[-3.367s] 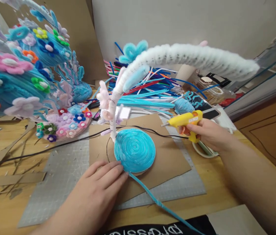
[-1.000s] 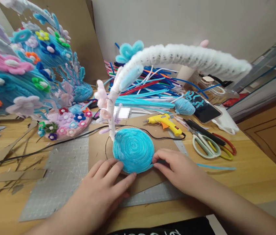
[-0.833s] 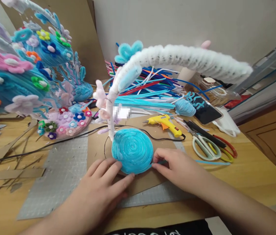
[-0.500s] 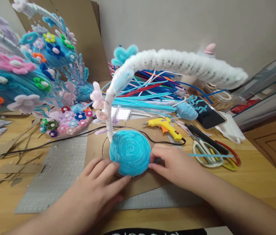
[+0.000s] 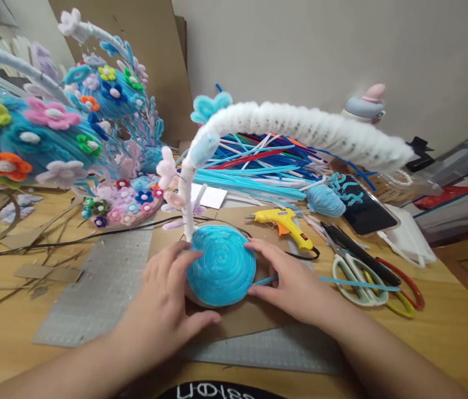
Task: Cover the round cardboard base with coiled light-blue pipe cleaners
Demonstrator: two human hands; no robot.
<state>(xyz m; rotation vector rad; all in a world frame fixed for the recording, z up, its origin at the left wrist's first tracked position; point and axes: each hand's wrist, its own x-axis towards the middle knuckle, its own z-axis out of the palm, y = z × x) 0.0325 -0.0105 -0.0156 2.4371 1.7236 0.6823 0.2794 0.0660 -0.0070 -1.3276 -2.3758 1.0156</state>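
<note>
A round base [image 5: 222, 271] wound in a spiral of blue pipe cleaner lies between my hands, its lower edge slightly raised. From its back left edge rises a white fluffy curved stem [image 5: 283, 119] bearing small flowers and leaves. My left hand [image 5: 167, 293] grips the base's left side, fingers on the rim and thumb stretched near the front edge. My right hand [image 5: 286, 280] holds the right side, fingertips at the upper rim and thumb lower down. A loose blue pipe cleaner [image 5: 358, 284] runs from the base's right edge beneath my right hand.
A yellow glue gun [image 5: 283, 224] lies behind the base. To the right are scissors [image 5: 360, 280], a phone [image 5: 362, 205] and a blue bundle [image 5: 325, 199]. Pipe cleaners [image 5: 250, 177] are heaped behind. Flowered blue lamp-like pieces [image 5: 30, 138] stand left. Cardboard covers a grey cutting mat [image 5: 104, 288].
My left hand has shifted up the left rim and its thumb has spread. My right hand's fingers have opened wider around the right edge. The view has shifted slightly.
</note>
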